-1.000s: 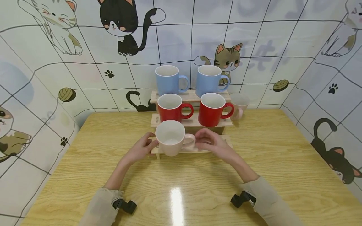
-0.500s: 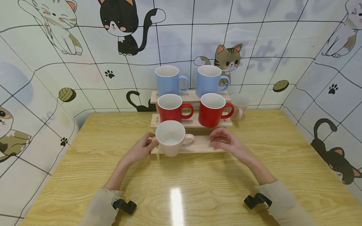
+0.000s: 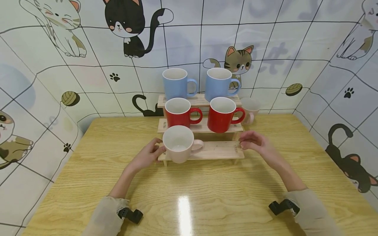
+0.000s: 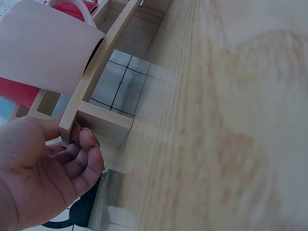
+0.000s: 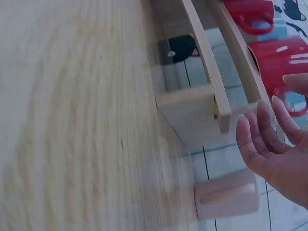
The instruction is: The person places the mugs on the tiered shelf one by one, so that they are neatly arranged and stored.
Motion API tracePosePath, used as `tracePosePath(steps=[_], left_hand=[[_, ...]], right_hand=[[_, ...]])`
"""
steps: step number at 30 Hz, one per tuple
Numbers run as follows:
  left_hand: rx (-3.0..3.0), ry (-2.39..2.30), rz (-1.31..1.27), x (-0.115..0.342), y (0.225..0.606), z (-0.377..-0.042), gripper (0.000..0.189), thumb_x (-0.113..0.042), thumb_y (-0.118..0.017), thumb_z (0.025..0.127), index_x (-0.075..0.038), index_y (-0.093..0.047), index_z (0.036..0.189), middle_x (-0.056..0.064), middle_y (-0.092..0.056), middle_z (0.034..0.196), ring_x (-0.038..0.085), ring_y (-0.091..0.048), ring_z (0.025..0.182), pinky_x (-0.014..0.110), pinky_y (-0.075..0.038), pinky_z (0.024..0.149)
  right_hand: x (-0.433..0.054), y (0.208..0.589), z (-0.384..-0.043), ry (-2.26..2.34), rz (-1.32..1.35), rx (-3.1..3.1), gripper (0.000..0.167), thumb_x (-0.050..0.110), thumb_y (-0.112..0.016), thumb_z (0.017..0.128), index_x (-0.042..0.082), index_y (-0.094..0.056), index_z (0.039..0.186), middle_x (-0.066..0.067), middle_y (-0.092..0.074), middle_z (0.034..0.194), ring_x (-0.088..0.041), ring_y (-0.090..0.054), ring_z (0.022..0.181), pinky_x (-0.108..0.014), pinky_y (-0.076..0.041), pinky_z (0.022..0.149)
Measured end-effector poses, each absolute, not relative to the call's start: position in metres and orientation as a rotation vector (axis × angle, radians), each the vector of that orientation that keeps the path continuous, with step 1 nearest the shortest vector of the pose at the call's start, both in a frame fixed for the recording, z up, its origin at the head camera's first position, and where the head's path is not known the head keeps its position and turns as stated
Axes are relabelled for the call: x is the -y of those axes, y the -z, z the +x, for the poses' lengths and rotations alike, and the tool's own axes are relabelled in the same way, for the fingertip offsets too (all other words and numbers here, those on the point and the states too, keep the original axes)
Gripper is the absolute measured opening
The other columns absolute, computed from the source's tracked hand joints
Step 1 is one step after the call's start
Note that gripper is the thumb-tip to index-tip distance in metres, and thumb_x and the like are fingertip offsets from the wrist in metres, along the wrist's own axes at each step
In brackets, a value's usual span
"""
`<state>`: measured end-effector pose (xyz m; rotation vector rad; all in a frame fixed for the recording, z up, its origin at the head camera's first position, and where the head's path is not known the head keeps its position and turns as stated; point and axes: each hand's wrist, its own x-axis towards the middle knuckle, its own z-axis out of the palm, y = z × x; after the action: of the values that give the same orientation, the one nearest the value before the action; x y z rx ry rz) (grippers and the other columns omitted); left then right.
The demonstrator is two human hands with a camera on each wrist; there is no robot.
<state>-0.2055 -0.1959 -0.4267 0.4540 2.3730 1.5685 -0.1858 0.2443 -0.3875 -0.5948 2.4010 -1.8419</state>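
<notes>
A three-step wooden rack (image 3: 220, 150) holds mugs on its tiers. My left hand (image 3: 147, 152) pinches the left end of the lowest board, thumb above and curled fingers below in the left wrist view. Just right of that hand, a pale pink mug (image 3: 178, 144) stands upright on this board, handle to the right. My right hand (image 3: 260, 146) is beside the board's right end with loosely bent fingers and nothing in them. In the right wrist view its fingers (image 5: 263, 120) appear apart from the rack's board end (image 5: 222, 120).
Red mugs (image 3: 178, 114) (image 3: 220, 118) stand on the middle tier, light blue mugs (image 3: 174, 85) (image 3: 218, 85) on the top one. Behind the rack at right, another pale pink mug (image 3: 250, 106) stands on the wooden table (image 3: 118, 137). A cat-printed backdrop (image 3: 183, 42) surrounds the table.
My right hand has moved right, from beside the front pink mug's handle to the board's right end. My left hand and the mugs have stayed put.
</notes>
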Motion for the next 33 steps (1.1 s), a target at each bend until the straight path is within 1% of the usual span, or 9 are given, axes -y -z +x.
tracePosePath(steps=[4, 7, 12, 15, 19, 23, 28, 31, 33], left_hand=[[-2.377, -1.563, 0.438, 0.196, 0.427, -0.206, 0.03, -0.02, -0.053, 0.107, 0.001, -0.045, 0.128, 0.003, -0.043, 0.072, 0.019, -0.045, 0.069, 0.039, -0.059, 0.073], [-2.376, -1.563, 0.438, 0.196, 0.427, -0.206, 0.031, -0.02, -0.053, 0.108, 0.002, -0.044, 0.128, 0.004, -0.043, 0.073, 0.019, -0.045, 0.07, 0.04, -0.059, 0.074], [-2.373, -1.568, 0.462, 0.195, 0.426, -0.204, 0.032, -0.02, -0.053, 0.108, 0.003, -0.043, 0.129, 0.003, -0.042, 0.073, 0.019, -0.044, 0.068, 0.042, -0.059, 0.075], [-2.373, -1.58, 0.474, 0.195, 0.425, -0.204, 0.032, -0.018, -0.053, 0.107, 0.004, -0.044, 0.128, 0.003, -0.043, 0.072, 0.019, -0.044, 0.068, 0.044, -0.059, 0.074], [-2.377, -1.59, 0.49, 0.195, 0.426, -0.203, 0.032, -0.016, -0.054, 0.107, 0.005, -0.044, 0.128, 0.003, -0.043, 0.071, 0.018, -0.044, 0.066, 0.045, -0.059, 0.073], [-2.377, -1.589, 0.497, 0.195, 0.427, -0.204, 0.032, -0.016, -0.054, 0.107, 0.006, -0.044, 0.128, 0.002, -0.043, 0.07, 0.018, -0.045, 0.065, 0.044, -0.059, 0.072], [-2.377, -1.583, 0.494, 0.195, 0.427, -0.204, 0.032, -0.017, -0.053, 0.107, 0.005, -0.043, 0.128, 0.003, -0.043, 0.07, 0.019, -0.045, 0.066, 0.045, -0.059, 0.073], [-2.374, -1.582, 0.49, 0.196, 0.427, -0.204, 0.033, -0.017, -0.053, 0.107, 0.005, -0.043, 0.128, 0.003, -0.043, 0.07, 0.019, -0.045, 0.066, 0.046, -0.059, 0.073], [-2.375, -1.581, 0.489, 0.196, 0.427, -0.204, 0.033, -0.018, -0.053, 0.107, 0.005, -0.043, 0.129, 0.003, -0.043, 0.07, 0.019, -0.044, 0.066, 0.046, -0.059, 0.073]], right_hand=[[-0.26, 0.388, -0.193, 1.862, -0.538, -2.428, 0.025, 0.007, -0.058, 0.102, -0.006, -0.052, 0.124, -0.012, -0.061, 0.117, -0.014, -0.063, 0.103, -0.026, -0.055, 0.085], [-0.27, 0.389, -0.199, 1.847, -0.476, -2.468, 0.024, 0.01, -0.057, 0.104, -0.003, -0.052, 0.123, -0.007, -0.062, 0.114, -0.012, -0.063, 0.101, -0.026, -0.055, 0.085], [-0.283, 0.394, -0.208, 1.777, -0.361, -2.565, 0.033, 0.019, -0.056, 0.105, -0.005, -0.049, 0.127, 0.002, -0.061, 0.112, -0.011, -0.061, 0.102, -0.025, -0.054, 0.086], [-0.289, 0.396, -0.213, 1.758, -0.32, -2.607, 0.039, 0.021, -0.054, 0.106, -0.009, -0.046, 0.13, 0.001, -0.061, 0.113, -0.007, -0.061, 0.101, -0.022, -0.052, 0.086], [-0.294, 0.399, -0.223, 1.798, -0.239, -2.627, 0.042, 0.022, -0.053, 0.107, -0.011, -0.044, 0.131, 0.002, -0.06, 0.112, -0.002, -0.061, 0.1, -0.018, -0.05, 0.085], [-0.296, 0.402, -0.236, 1.868, -0.107, -2.628, 0.038, 0.021, -0.056, 0.105, -0.006, -0.046, 0.129, 0.008, -0.058, 0.109, 0.001, -0.059, 0.098, -0.016, -0.048, 0.085], [-0.295, 0.404, -0.251, 1.933, 0.024, -2.605, 0.035, 0.02, -0.058, 0.103, 0.0, -0.047, 0.129, 0.009, -0.055, 0.112, 0.003, -0.056, 0.097, -0.018, -0.046, 0.089], [-0.292, 0.405, -0.258, 1.955, 0.061, -2.597, 0.037, 0.018, -0.058, 0.102, -0.002, -0.047, 0.132, 0.009, -0.055, 0.112, 0.003, -0.055, 0.097, -0.019, -0.045, 0.091], [-0.29, 0.406, -0.262, 1.955, 0.066, -2.601, 0.04, 0.018, -0.057, 0.102, -0.005, -0.047, 0.133, 0.01, -0.055, 0.11, 0.003, -0.054, 0.098, -0.022, -0.044, 0.094]])
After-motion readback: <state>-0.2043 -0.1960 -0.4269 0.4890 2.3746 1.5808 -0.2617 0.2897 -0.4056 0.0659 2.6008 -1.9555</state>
